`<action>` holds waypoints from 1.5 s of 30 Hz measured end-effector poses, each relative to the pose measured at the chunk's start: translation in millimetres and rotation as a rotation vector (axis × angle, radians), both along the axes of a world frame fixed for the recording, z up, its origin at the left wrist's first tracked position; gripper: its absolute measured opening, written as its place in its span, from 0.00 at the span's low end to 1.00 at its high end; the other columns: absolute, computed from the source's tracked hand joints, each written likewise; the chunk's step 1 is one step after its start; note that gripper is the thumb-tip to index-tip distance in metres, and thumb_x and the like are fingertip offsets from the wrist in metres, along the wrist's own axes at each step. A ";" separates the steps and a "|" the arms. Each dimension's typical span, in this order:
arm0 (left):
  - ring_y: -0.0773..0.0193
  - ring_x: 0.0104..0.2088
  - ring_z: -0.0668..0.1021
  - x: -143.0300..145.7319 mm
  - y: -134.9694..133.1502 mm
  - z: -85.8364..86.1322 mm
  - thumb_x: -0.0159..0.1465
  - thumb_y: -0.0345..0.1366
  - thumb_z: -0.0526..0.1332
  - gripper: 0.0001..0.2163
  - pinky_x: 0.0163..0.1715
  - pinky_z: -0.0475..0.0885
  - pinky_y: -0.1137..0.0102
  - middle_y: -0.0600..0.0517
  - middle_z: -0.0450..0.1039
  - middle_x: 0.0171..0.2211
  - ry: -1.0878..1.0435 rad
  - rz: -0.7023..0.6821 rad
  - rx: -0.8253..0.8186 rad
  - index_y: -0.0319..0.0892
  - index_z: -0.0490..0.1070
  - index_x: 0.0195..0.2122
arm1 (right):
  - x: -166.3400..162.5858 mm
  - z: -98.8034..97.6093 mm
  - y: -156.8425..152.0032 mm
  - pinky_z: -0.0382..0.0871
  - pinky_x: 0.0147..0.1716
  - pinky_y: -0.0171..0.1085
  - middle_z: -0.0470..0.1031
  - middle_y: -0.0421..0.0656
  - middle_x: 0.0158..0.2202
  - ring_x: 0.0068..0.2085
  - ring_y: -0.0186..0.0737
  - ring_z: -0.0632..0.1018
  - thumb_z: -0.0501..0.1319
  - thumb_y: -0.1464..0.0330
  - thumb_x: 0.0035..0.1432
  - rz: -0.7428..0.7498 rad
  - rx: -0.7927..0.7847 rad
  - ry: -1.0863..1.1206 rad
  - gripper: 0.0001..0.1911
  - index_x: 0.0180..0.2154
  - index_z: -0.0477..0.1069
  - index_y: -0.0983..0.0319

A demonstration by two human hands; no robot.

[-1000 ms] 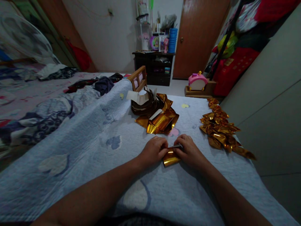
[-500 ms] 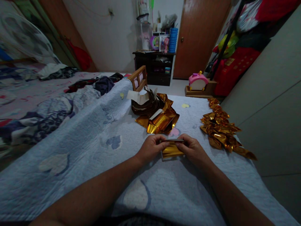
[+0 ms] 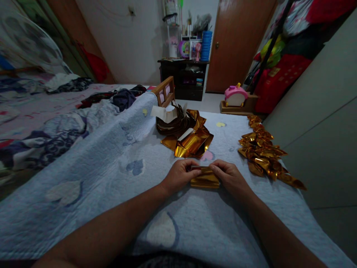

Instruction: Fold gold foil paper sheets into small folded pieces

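Observation:
A small sheet of gold foil paper [image 3: 205,179] lies folded on the pale blue quilt [image 3: 117,175] in front of me. My left hand [image 3: 180,174] pinches its left end and my right hand [image 3: 228,175] pinches its right end, both pressing it down on the quilt. Just beyond my hands sits a loose stack of unfolded gold sheets [image 3: 192,143]. To the right lies a heap of folded gold paper pieces [image 3: 262,152].
A dark basket with white paper [image 3: 170,121] stands behind the gold stack, by a wooden frame [image 3: 164,91]. Clothes and bedding [image 3: 55,126] cover the left. A grey wall panel [image 3: 320,123] borders the right, with a pink toy [image 3: 235,96] on the floor beyond.
The gold sheet was lifted and turned flat between my hands, then folded lower; it now lies as a narrower strip held at both ends. The view shifted slightly.

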State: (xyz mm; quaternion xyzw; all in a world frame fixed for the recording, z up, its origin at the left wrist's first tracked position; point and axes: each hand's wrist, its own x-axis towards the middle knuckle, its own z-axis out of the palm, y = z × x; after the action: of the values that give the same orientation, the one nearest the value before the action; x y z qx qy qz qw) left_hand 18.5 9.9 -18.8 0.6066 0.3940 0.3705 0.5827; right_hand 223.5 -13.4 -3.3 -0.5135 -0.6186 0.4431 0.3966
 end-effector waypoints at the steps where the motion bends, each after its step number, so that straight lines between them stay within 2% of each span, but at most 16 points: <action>1: 0.67 0.30 0.74 0.1 -0.3 1.1 0.57 0.39 0.68 0.10 0.32 0.67 0.72 0.52 0.75 0.29 -0.009 0.000 -0.013 0.37 0.77 0.34 | 0.2 -0.8 0.2 0.63 0.28 0.35 0.72 0.41 0.26 0.29 0.37 0.70 0.60 0.57 0.60 -0.011 0.001 -0.005 0.16 0.29 0.76 0.61; 8: 0.67 0.28 0.72 -0.5 -1.5 10.2 0.59 0.41 0.67 0.10 0.32 0.68 0.71 0.52 0.73 0.26 0.013 0.075 -0.017 0.37 0.76 0.30 | 1.6 -4.1 -0.1 0.59 0.25 0.35 0.68 0.39 0.22 0.26 0.36 0.67 0.61 0.56 0.60 -0.034 -0.027 0.004 0.16 0.28 0.75 0.61; 12: 0.67 0.28 0.72 -0.6 -1.2 9.4 0.59 0.40 0.67 0.10 0.31 0.68 0.71 0.53 0.73 0.25 0.011 0.081 -0.015 0.38 0.76 0.29 | 0.7 -2.8 -0.9 0.60 0.26 0.35 0.71 0.40 0.25 0.27 0.36 0.68 0.62 0.56 0.58 -0.040 -0.053 0.014 0.15 0.30 0.77 0.61; 20: 0.68 0.27 0.71 -0.3 -1.8 9.4 0.60 0.40 0.66 0.10 0.30 0.67 0.71 0.54 0.71 0.24 0.022 0.079 -0.005 0.38 0.75 0.28 | 0.7 -0.9 -1.7 0.57 0.24 0.35 0.66 0.38 0.22 0.25 0.35 0.64 0.60 0.56 0.60 -0.036 -0.059 -0.012 0.17 0.27 0.74 0.61; 29: 0.68 0.26 0.70 -0.1 -2.0 10.1 0.59 0.40 0.65 0.10 0.30 0.67 0.71 0.54 0.70 0.23 0.046 0.091 0.012 0.39 0.73 0.26 | -0.2 0.1 -2.3 0.60 0.25 0.34 0.70 0.39 0.24 0.26 0.36 0.68 0.60 0.55 0.60 -0.027 -0.079 0.004 0.17 0.28 0.75 0.62; 34: 0.68 0.26 0.70 -0.8 -1.6 9.8 0.60 0.40 0.64 0.10 0.30 0.65 0.71 0.54 0.69 0.23 0.064 0.096 0.016 0.39 0.73 0.26 | 0.3 -3.5 -0.6 0.65 0.28 0.36 0.73 0.40 0.27 0.28 0.37 0.71 0.63 0.57 0.56 -0.014 -0.094 0.050 0.13 0.34 0.75 0.61; 40: 0.66 0.26 0.72 0.0 -3.0 13.0 0.61 0.37 0.62 0.09 0.29 0.65 0.71 0.53 0.70 0.24 0.235 0.122 0.074 0.38 0.73 0.26 | -2.0 -10.4 -0.8 0.62 0.26 0.35 0.70 0.37 0.25 0.26 0.36 0.70 0.63 0.61 0.55 -0.092 -0.031 -0.020 0.10 0.34 0.69 0.59; 45: 0.65 0.27 0.73 -0.3 -5.9 13.3 0.63 0.33 0.59 0.09 0.30 0.63 0.71 0.54 0.72 0.25 0.465 0.124 0.235 0.40 0.71 0.25 | -5.5 -13.0 -0.5 0.60 0.26 0.35 0.69 0.37 0.24 0.25 0.36 0.69 0.60 0.64 0.57 -0.121 0.091 -0.274 0.06 0.31 0.66 0.58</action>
State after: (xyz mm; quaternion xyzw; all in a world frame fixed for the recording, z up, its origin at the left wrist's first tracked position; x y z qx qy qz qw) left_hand 18.2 4.0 -5.5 0.7134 0.5080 0.2995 0.3785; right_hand 218.0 -13.9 -16.3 -0.5871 -0.6541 0.3158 0.3573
